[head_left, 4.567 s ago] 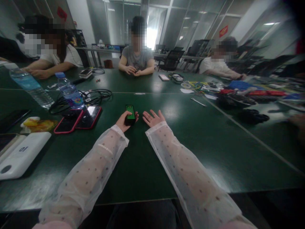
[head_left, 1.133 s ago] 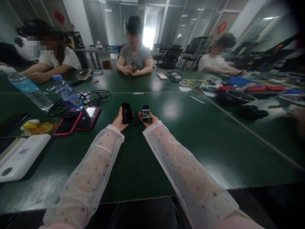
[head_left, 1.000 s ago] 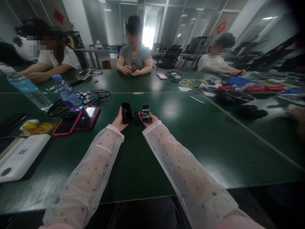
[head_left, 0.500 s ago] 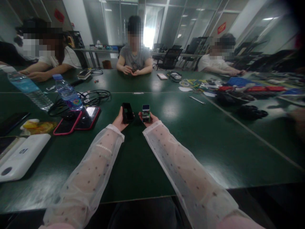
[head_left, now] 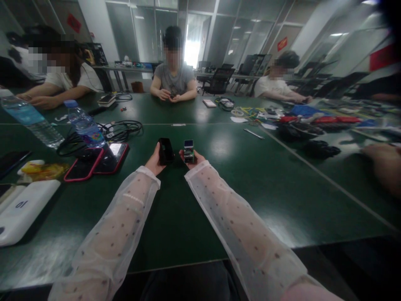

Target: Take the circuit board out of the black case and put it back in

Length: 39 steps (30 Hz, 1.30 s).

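Note:
My left hand [head_left: 154, 160] is closed around a black smartphone [head_left: 166, 151], held upright with its dark face towards me. Close beside it, my right hand [head_left: 198, 159] grips a small electronic device [head_left: 189, 152] with a little screen on top and bare green circuit board below. The two held things are a short gap apart, above the green table [head_left: 175, 217]. Sheer white dotted sleeves cover both my forearms. Most of my right fingers are hidden behind the device.
On the left lie two red-edged phones [head_left: 84, 164], a white power bank [head_left: 28, 212], water bottles [head_left: 84, 124] and black cables [head_left: 125, 128]. To the right are a wrench [head_left: 254, 133] and tangled cables [head_left: 250, 112]. Several people sit around; another person's hand [head_left: 384, 165] is at the right edge.
The view has shifted slightly, so most things appear a little further left and lower. Another person's hand shows more at the right edge. Both my hands keep their holds.

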Available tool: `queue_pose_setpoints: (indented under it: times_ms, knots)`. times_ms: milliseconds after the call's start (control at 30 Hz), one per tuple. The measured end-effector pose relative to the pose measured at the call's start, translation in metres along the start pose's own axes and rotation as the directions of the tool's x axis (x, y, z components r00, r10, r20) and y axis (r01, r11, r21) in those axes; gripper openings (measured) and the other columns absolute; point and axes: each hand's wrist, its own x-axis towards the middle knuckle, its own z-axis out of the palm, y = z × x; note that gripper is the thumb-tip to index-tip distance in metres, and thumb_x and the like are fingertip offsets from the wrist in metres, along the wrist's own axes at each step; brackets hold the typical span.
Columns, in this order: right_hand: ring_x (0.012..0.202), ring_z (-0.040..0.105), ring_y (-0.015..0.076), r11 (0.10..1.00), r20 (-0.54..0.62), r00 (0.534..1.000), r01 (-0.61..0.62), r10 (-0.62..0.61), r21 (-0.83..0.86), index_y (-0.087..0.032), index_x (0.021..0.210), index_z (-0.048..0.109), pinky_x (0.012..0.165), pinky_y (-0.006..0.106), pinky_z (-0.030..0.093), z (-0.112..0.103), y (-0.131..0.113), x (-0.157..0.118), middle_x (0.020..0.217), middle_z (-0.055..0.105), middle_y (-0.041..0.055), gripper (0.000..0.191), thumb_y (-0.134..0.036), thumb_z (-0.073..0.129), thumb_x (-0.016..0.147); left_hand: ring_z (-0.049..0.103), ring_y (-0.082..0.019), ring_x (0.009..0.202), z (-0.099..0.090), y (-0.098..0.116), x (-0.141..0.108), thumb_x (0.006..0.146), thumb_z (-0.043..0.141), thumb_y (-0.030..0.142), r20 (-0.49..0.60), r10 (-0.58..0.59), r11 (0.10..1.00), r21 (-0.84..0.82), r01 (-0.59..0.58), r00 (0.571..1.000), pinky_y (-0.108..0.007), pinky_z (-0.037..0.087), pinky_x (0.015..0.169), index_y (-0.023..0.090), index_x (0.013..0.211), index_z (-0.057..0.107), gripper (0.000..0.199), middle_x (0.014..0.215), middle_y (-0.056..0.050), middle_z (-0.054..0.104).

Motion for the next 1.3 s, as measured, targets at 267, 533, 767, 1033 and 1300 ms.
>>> queue_pose_setpoints:
  times_ms: [267,533,767,1033,1300]
  knots:
    - [0.070,0.073,0.0176,0.991,-0.002,0.997,0.076,-0.077,-0.107,-0.016,0.108,0.053,0.062,0.029,0.060,-0.002,0.002,0.006,0.074,0.072,0.0059,0.023,-0.020,0.034,0.098,0.067,-0.018,0.073,0.009,-0.003,-0.009,0.085,0.062,0.051,-0.019,0.050,0.997,0.055,-0.049,0.999,-0.026,0.054,0.067,0.016,0.109,0.065,0.043,0.086,-0.008,0.070]
    - [0.069,0.071,0.0173,0.885,0.082,0.957,0.289,-0.279,-0.364,-0.022,0.112,0.054,0.064,0.033,0.059,0.003,-0.002,0.010,0.085,0.071,0.0016,0.028,-0.026,0.060,0.085,0.069,-0.017,0.073,0.006,-0.005,-0.007,0.083,0.066,0.046,-0.026,0.053,0.993,0.108,-0.050,0.998,-0.025,0.054,0.061,0.016,0.108,0.067,0.039,0.089,-0.008,0.073]
    - [0.085,0.068,0.0205,0.559,0.244,0.869,0.469,-0.431,-0.683,-0.024,0.126,0.050,0.077,0.039,0.058,-0.003,0.000,0.016,0.091,0.068,0.0043,0.062,-0.046,0.072,0.072,0.069,-0.018,0.075,0.014,-0.005,-0.014,0.086,0.063,0.044,-0.006,0.052,0.991,0.122,-0.051,0.999,-0.025,0.056,0.066,0.016,0.108,0.068,0.036,0.086,-0.008,0.074]
    - [0.095,0.065,0.0167,0.550,0.235,0.820,0.534,-0.522,-0.642,-0.031,0.117,0.057,0.096,0.039,0.051,0.013,0.011,-0.007,0.094,0.070,-0.0016,0.050,-0.028,0.075,0.071,0.070,-0.020,0.083,0.019,-0.011,-0.012,0.084,0.068,0.037,0.045,0.132,0.985,0.105,-0.136,0.990,-0.031,0.056,0.078,0.013,0.099,0.069,0.029,0.090,-0.010,0.073]
    - [0.120,0.056,0.0166,0.616,0.228,0.818,0.554,-0.528,-0.560,-0.029,0.112,0.063,0.111,0.037,0.039,0.033,0.018,-0.027,0.106,0.069,-0.0002,0.038,-0.023,0.071,0.075,0.069,-0.021,0.087,0.021,-0.013,-0.013,0.085,0.066,0.040,0.036,0.101,0.993,0.051,-0.103,0.994,-0.033,0.053,0.083,0.014,0.106,0.067,0.033,0.094,-0.011,0.072]
